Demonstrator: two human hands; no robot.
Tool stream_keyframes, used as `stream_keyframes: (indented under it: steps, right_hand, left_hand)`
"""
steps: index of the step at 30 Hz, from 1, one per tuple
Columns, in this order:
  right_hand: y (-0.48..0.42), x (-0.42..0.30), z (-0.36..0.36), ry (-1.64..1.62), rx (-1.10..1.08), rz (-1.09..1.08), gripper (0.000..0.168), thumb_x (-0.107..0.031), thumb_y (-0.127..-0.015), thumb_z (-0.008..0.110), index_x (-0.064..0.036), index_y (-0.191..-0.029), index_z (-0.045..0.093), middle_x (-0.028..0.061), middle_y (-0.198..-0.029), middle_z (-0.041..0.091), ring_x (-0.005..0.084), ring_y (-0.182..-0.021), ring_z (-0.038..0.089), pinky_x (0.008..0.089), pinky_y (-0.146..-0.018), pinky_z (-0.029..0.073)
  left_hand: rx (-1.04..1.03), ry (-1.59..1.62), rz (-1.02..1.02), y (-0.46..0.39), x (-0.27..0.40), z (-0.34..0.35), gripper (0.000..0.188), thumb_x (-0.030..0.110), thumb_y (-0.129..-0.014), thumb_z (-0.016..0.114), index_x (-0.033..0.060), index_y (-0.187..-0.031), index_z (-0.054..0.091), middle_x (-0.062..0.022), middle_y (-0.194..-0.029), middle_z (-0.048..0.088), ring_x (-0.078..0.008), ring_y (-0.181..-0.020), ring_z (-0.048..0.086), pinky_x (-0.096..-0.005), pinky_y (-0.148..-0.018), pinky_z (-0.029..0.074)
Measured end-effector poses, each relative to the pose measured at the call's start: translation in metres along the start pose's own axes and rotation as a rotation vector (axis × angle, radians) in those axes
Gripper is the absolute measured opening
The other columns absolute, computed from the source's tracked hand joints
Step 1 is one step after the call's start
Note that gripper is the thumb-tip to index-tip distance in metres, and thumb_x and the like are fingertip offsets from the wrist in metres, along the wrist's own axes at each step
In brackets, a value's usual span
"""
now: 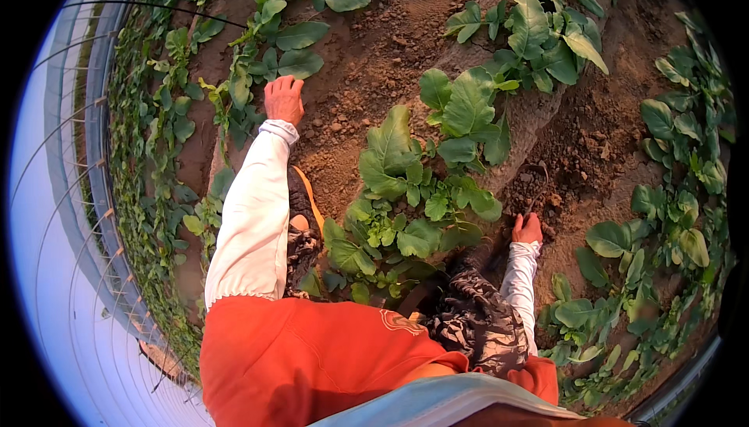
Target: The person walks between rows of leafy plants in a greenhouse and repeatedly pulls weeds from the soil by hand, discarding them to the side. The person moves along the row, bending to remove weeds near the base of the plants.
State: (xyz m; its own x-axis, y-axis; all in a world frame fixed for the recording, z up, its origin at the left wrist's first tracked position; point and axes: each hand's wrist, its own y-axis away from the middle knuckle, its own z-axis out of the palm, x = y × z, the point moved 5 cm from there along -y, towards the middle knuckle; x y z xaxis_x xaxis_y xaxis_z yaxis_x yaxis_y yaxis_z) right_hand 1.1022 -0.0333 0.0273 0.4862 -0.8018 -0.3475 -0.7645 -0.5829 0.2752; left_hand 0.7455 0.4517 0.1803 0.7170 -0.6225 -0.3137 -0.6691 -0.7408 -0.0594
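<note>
My left hand (285, 99) is stretched forward at the edge of a leafy row (299, 64), with a broad leaf just beyond the fingers. Its back faces me and the fingertips are curled out of sight, so any hold on a leaf cannot be told. Low on the right, my right hand (528, 229) is closed around a thin, dark, curved hand tool (538, 190). The tool's far end reaches loose, crumbled soil (576, 178) in the furrow. Between my arms grow broad-leaved green plants (418, 193) on a raised bed (521, 122). Both forearms wear white sleeves.
My legs in dark patterned trousers (483, 310) straddle the middle plants. More leafy plants (608, 245) line the right side. Dark thin lines (152, 5) cross the upper left. A curved, ribbed greenhouse wall (76, 134) borders the left rows.
</note>
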Motion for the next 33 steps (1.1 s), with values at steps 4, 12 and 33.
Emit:
stream_keyframes:
  steps: [4,12,33]
  right_hand:
    - [0.015,-0.006,0.002,-0.016,0.052,-0.063,0.02,-0.019,-0.076,0.061,-0.005,-0.081,0.046,0.0151,-0.079,0.048,0.0366,-0.076,0.05,0.0448,-0.064,0.041]
    - [0.028,0.011,-0.002,-0.79,-0.091,0.306,0.021,-0.022,-0.082,0.056,-0.004,-0.076,0.046,0.0069,-0.058,0.047,0.02,-0.048,0.047,0.0333,-0.048,0.042]
    - [0.144,0.062,-0.081,-0.434,-0.323,0.081,0.058,-0.016,-0.072,0.064,-0.008,-0.125,0.043,0.0179,-0.114,0.055,0.0309,-0.106,0.053,0.034,-0.089,0.042]
  left_hand:
    - [-0.185,0.133,0.157,0.061,0.045,0.009,0.02,0.01,-0.067,0.061,0.0125,-0.087,0.06,-0.0058,-0.093,0.054,-0.0227,-0.095,0.049,-0.0374,-0.084,0.034]
    - [-0.645,0.305,0.169,0.116,0.064,-0.074,0.028,0.025,-0.077,0.06,0.0147,-0.103,0.059,-0.007,-0.095,0.058,-0.0257,-0.093,0.053,-0.0385,-0.085,0.034]
    - [-0.245,0.752,0.168,0.158,0.111,-0.228,0.028,0.022,-0.078,0.058,0.0108,-0.104,0.056,-0.0083,-0.096,0.057,-0.0268,-0.089,0.055,-0.039,-0.078,0.042]
